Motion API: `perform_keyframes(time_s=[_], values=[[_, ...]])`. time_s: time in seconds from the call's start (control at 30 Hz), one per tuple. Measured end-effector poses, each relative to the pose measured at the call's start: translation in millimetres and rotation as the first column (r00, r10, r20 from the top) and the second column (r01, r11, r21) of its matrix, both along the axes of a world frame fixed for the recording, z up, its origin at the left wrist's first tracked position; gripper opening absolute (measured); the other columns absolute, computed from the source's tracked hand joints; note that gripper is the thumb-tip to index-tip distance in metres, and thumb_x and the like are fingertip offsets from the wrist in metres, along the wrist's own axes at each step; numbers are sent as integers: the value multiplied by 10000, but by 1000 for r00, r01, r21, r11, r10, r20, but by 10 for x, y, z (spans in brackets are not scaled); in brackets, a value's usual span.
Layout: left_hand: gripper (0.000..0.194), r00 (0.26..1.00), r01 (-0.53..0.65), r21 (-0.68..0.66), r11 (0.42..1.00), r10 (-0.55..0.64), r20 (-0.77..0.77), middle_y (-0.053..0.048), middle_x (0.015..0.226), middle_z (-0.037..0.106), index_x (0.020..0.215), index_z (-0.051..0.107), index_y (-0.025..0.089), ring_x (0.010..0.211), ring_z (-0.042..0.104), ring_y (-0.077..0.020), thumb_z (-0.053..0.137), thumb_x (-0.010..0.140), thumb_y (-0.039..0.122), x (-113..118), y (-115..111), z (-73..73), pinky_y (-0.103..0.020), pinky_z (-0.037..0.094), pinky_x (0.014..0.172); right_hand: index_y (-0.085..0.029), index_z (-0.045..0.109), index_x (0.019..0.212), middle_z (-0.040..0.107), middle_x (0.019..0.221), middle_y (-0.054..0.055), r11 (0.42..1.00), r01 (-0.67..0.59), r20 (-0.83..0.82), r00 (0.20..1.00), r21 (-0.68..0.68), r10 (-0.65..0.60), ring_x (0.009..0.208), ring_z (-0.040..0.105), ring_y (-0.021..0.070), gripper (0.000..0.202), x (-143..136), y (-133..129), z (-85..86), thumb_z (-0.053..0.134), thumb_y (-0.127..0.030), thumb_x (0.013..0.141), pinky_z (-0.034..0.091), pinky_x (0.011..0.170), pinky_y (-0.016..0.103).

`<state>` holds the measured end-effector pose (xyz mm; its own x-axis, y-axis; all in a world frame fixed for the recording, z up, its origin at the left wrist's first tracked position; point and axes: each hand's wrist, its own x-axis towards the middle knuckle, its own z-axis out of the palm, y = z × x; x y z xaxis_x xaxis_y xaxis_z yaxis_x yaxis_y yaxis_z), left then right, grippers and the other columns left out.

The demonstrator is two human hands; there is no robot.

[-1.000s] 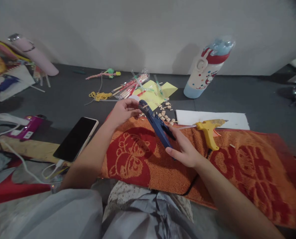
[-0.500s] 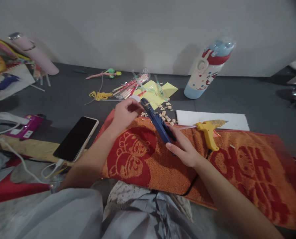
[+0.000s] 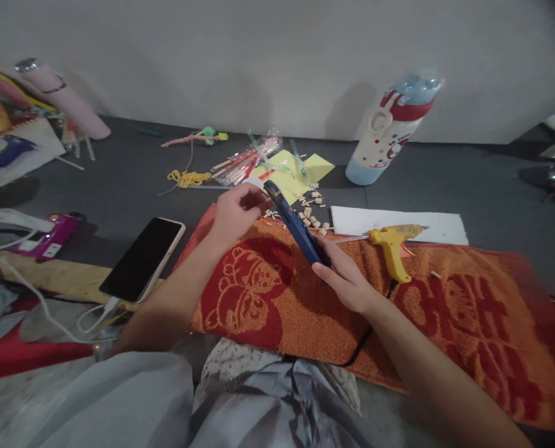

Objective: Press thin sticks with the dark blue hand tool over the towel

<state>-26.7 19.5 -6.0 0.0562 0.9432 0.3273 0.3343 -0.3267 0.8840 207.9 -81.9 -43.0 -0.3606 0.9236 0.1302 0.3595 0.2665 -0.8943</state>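
My right hand is wrapped round the handles of blue hand shears, which slant up and to the left above the towel. Their handles are pressed together. At the head of the shears, my left hand is closed in a pinch, its fingertips close to the jaws. Whatever is between those fingers is too small to name. Just beyond the shears lie many small cut wooden pieces, partly on yellow paper. Beneath both hands spreads an orange and red towel.
A yellow glue gun rests on the towel's right half, by a white board. Behind stands a bottle. Wrapped sticks and yellow yarn lie further back. A phone and purple power strip are left.
The handles of the shears have come together as my right hand squeezed. A small pale bit seen at the jaws no longer shows there. My left hand has hardly moved.
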Motion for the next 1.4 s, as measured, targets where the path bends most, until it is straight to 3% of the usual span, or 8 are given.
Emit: perform_keyframes(time_s=[0.5,0.93,1.13,1.4], values=[[157,1000,-12,-14,1000,12,-7,32,567,599,637,562,174,504,561,-89,712,653,215,15,-26,40,-223,465,525,-214,362,1462,445,1509,131,1000,-13,13,1000,6,13,1384,420,296,600,1,-3,9,447,-509,947,310,1153,504],[174,999,35,-7,999,-35,7,17,581,595,639,562,176,523,569,-93,709,678,261,-1,-4,21,-228,469,522,-212,399,1447,501,1463,130,1000,4,-2,1000,-18,-4,1348,462,309,605,-6,-16,24,438,-541,941,343,1129,504],[91,999,47,-25,999,-47,-3,15,618,633,710,627,173,528,590,-98,691,655,208,-6,-13,38,-221,485,540,-166,419,1425,511,1448,159,999,4,-20,1000,-36,-5,1337,473,309,641,1,-16,13,449,-568,928,347,1127,500],[76,999,28,-24,999,-29,-36,10,620,653,711,645,176,541,598,-103,699,668,209,-7,-11,33,-221,490,543,-215,400,1445,499,1467,127,1000,-1,-4,1000,-15,1,1351,461,291,588,-6,-5,17,441,-524,947,337,1136,499]])
